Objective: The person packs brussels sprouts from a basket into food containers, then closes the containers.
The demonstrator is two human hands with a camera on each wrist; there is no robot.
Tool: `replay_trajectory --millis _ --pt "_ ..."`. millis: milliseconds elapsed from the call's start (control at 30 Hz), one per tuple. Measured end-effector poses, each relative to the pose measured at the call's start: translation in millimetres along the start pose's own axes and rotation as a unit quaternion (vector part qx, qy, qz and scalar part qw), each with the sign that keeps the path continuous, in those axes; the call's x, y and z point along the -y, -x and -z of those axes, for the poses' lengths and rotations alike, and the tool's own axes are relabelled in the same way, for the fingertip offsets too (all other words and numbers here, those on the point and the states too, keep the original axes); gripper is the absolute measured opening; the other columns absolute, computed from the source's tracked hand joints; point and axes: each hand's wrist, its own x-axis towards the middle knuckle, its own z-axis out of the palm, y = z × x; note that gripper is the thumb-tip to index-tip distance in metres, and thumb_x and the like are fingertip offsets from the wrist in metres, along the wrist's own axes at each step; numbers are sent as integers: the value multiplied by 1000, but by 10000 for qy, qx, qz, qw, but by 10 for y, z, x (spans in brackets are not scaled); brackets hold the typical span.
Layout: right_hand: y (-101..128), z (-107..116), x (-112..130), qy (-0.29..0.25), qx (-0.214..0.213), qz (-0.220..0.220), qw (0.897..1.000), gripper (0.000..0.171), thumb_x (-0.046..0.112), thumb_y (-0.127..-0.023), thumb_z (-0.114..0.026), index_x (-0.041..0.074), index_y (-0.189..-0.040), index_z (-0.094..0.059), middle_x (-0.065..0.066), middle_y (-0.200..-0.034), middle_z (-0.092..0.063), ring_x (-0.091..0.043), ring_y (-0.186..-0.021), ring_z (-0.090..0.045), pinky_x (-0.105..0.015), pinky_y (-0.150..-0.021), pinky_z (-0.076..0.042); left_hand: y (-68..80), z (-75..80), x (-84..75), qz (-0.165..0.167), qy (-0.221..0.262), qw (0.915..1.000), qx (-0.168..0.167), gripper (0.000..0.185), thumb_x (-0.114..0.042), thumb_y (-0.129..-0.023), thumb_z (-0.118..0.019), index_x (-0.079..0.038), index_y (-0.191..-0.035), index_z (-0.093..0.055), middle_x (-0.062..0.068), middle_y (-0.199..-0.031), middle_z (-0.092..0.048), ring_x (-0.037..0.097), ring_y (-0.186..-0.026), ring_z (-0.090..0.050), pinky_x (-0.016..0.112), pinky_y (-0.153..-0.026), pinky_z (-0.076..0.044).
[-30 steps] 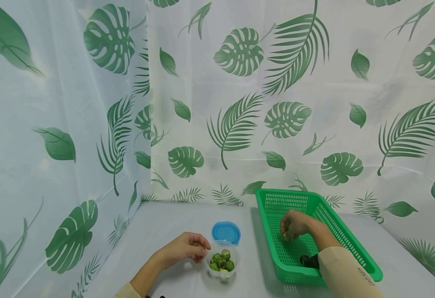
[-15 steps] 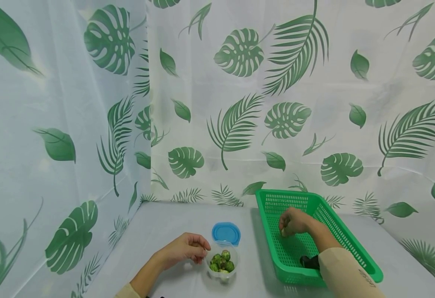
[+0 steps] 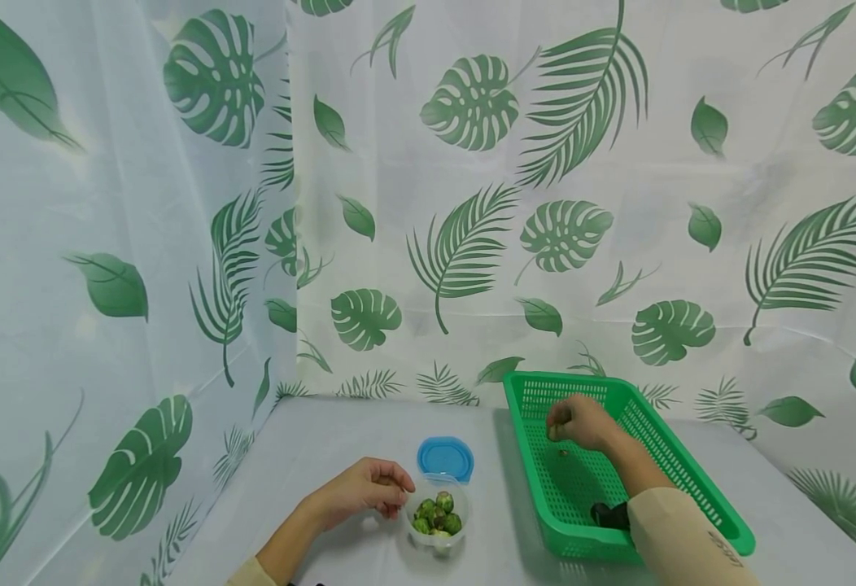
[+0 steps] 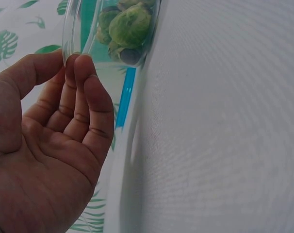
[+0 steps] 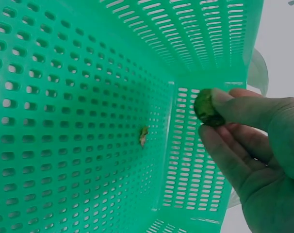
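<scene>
My right hand (image 3: 578,423) hovers inside the green perforated basket (image 3: 699,496), pinching a small Brussels sprout (image 5: 205,108) between thumb and fingertips (image 5: 232,104). A small pale scrap (image 5: 143,136) lies on the basket floor below it. My left hand (image 3: 365,488) rests on the table with its curled fingers (image 4: 84,82) touching the rim of a clear round container (image 3: 438,541) that holds several Brussels sprouts (image 3: 438,513).
A blue lid (image 3: 445,457) lies on the grey table (image 3: 340,439) just behind the container. A dark object (image 3: 607,514) sits in the basket's near end beside my sleeve. Leaf-printed curtains close off the back and left.
My right hand has lifted a little and moved toward the far end of the basket with the sprout. A small scrap now shows on the basket floor. The left hand stays put.
</scene>
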Motion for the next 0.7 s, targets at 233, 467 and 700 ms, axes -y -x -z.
replay_trajectory --millis 233,467,700 --pt "-40 -6 3 190 -569 -95 9982 7 -3 -92 -71 3 -93 -75 -9 -88 -74 -21 -81 -68 -37 -69 -54 8 -7 -6 -15 4 10000 13 25 -9 -97 -69 7 -116 -68 0 -85 -70 12 -73 -65 27 -68 -55" --pt "-68 3 3 379 -1058 199 9935 5 3 -91 -76 3 -96 -77 -7 -90 -74 -18 -81 -66 -38 -69 -54 8 -9 -10 -17 2 10000 46 31 -9 -97 -67 12 -120 -65 0 -85 -70 11 -73 -65 27 -68 -54" --pt "-84 4 36 377 -1330 190 9902 6 6 -93 -76 7 -99 -77 -8 -93 -75 -18 -83 -67 -37 -70 -55 9 -9 -16 -26 23 10000 40 28 -8 -98 -67 11 -119 -66 1 -86 -70 11 -73 -65 26 -69 -55"
